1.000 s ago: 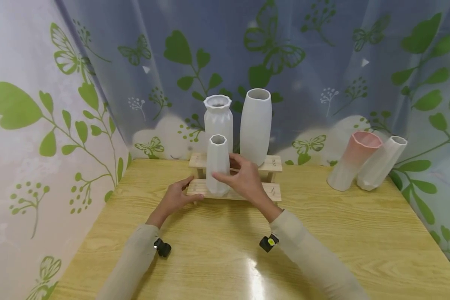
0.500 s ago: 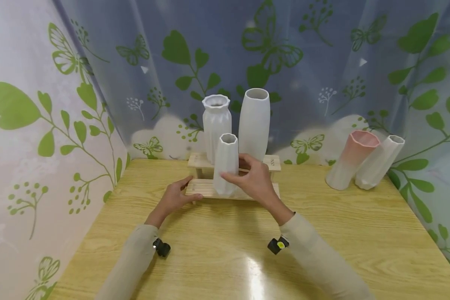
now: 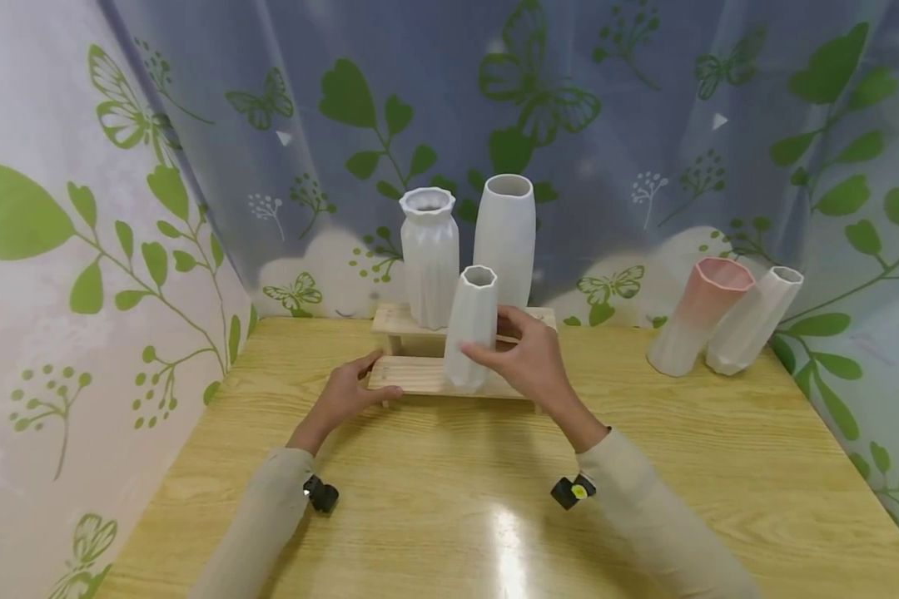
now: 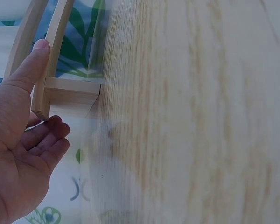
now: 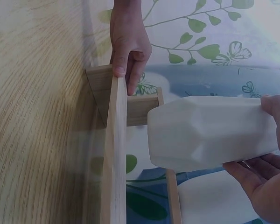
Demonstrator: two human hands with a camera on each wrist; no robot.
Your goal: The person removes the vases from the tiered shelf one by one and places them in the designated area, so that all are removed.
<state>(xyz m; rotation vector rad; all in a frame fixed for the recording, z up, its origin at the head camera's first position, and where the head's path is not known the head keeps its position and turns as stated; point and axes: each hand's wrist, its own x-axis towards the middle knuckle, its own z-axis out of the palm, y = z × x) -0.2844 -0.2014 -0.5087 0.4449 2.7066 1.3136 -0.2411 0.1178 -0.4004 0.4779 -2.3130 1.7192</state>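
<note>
Over the stand's lower board (image 3: 414, 378), the small white vase (image 3: 474, 320) has just been shifted rightward, pinched in the right hand (image 3: 533, 356) with its base clear of the wood, so its spot apparently isn't settled yet. The board's left end is gripped by the left hand (image 3: 346, 391). Fwiw nothing can be seen inside that vase, nor in the ribbed vase (image 3: 429, 270) or tall vase (image 3: 505, 237) behind.

Front vase (image 3: 474, 333) and right hand (image 3: 532, 353) masked the base of the tall vase (image 3: 505, 241); pink vase (image 3: 692, 320) partly hid far-right vase (image 3: 752, 324)
</note>
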